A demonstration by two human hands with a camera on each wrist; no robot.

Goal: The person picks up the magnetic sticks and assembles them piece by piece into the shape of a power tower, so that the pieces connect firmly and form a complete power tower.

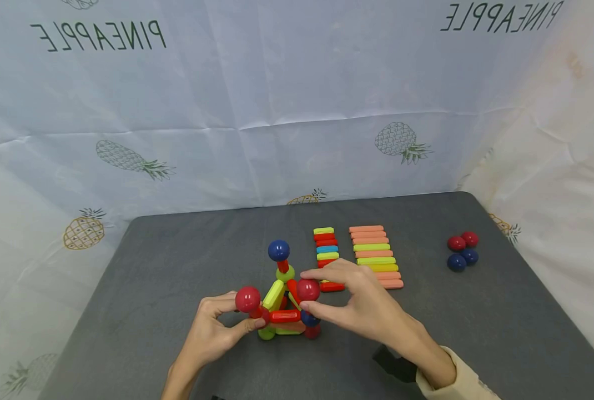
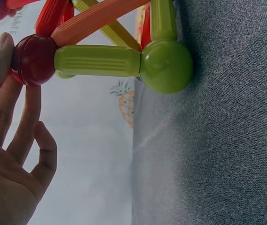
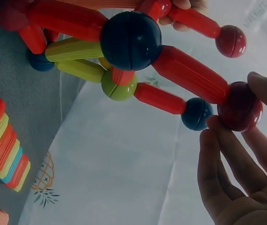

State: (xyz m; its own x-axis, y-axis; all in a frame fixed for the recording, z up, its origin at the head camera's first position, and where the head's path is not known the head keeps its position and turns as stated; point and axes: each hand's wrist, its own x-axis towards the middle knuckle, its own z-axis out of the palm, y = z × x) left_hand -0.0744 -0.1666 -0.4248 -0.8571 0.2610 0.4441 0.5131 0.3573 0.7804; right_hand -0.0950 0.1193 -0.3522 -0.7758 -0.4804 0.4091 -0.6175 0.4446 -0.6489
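Note:
A frame of coloured rods and balls [image 1: 285, 316] stands on the table. My left hand [image 1: 211, 329] pinches a dark red joint ball [image 2: 34, 59] at its near left upper corner. Above that corner, a short rod carries another red ball [image 1: 247, 299]. With thumb and fingertips my right hand [image 1: 364, 300] grips the red ball [image 3: 239, 107] that tops an upright red rod [image 3: 192, 75]. This rod rises from a dark blue ball [image 3: 131, 41]. At the back, a blue ball [image 1: 278, 250] caps a red rod above a green ball [image 1: 285, 273]. Some lower rods are hidden.
Beyond my right hand, short rods [image 1: 327, 249] and longer rods [image 1: 372, 247] lie in two columns. Loose red balls [image 1: 456, 243] and blue balls [image 1: 457, 263] sit at the right of the dark table [image 1: 177, 250]. A printed cloth [image 1: 257, 161] hangs behind.

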